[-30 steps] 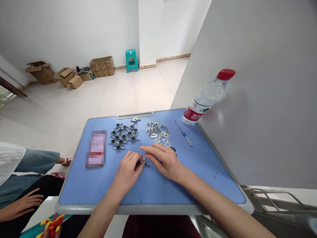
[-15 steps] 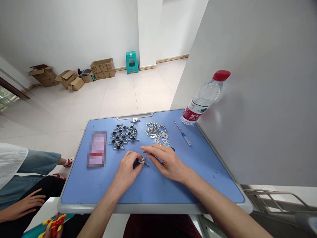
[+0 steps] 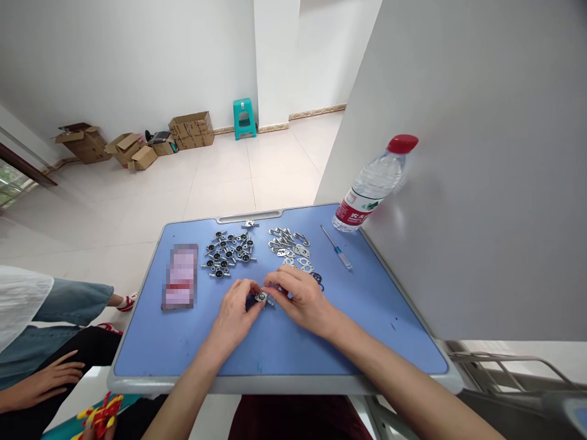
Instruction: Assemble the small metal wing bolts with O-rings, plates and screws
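Observation:
My left hand (image 3: 235,313) pinches a small metal fitting (image 3: 262,297) with a pipe stub at its side, low over the blue table (image 3: 312,360). On the fitting's right, my right hand (image 3: 300,299) has its fingers drawn together at the upper edge; anything between those fingertips is hidden. Black rings (image 3: 316,278) lie just beyond the right hand. Behind them are flat metal gaskets (image 3: 301,250) and curved metal pieces (image 3: 279,239). A group of similar fittings with black round centres (image 3: 223,264) lies to the left, and one more fitting (image 3: 250,224) rests at the far edge.
A blue-handled screwdriver (image 3: 339,252) and a water bottle (image 3: 367,192) stand toward the right, beside a grey panel (image 3: 481,183). A pixelated flat rectangular object (image 3: 180,278) lies left. Another person's hand (image 3: 55,379) shows at lower left. Cardboard boxes (image 3: 190,129) and a green stool (image 3: 244,119) are against the wall.
My right hand has moved slightly left and its fingers have come together at the fitting. The fitting's round centre now faces up more plainly in my left hand.

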The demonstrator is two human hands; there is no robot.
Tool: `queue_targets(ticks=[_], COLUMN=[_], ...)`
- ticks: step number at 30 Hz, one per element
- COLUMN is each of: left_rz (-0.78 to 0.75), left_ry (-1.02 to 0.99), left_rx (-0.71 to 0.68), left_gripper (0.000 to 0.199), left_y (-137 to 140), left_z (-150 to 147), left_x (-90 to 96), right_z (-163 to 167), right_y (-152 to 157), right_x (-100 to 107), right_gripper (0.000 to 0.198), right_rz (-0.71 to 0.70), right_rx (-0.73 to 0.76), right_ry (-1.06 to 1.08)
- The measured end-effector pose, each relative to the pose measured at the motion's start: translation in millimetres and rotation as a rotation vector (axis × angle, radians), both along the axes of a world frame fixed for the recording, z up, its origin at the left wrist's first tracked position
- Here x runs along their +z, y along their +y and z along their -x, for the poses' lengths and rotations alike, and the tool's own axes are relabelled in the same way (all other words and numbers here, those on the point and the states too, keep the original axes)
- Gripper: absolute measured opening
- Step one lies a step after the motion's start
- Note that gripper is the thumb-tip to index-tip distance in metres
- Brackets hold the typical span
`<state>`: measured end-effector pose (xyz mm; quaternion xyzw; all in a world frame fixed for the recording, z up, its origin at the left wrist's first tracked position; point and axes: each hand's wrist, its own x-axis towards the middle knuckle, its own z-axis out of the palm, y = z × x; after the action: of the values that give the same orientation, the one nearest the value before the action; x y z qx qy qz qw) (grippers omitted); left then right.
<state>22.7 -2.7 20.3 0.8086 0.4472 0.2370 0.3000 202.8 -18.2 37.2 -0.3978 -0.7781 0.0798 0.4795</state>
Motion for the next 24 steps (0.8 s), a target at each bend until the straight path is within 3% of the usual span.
queue_targets(ticks=[10,16,24], left_rz=[-0.043,-0.025,-0.024], left_ry=[-0.007,-0.016,0.016], left_rx=[-0.008,-0.002,-0.005], left_gripper=[0.008,0.007,0.014], left_y=[-0.2,-0.8,0.2], left_z=[-0.7,-0.7,-0.8], left_x=[2.7,2.2,2.6], right_z=[-3.6,2.4,-1.7], right_y=[-2.5,-1.6,0.7], right_x=[5.5,3.0,-6.4], right_gripper=[0.029,0.014,0.011], right_rz=[-0.025,0.003,0.006], right_rx=[0.183,0.094,0.023], right_ry=[-0.012,0.047,0.093])
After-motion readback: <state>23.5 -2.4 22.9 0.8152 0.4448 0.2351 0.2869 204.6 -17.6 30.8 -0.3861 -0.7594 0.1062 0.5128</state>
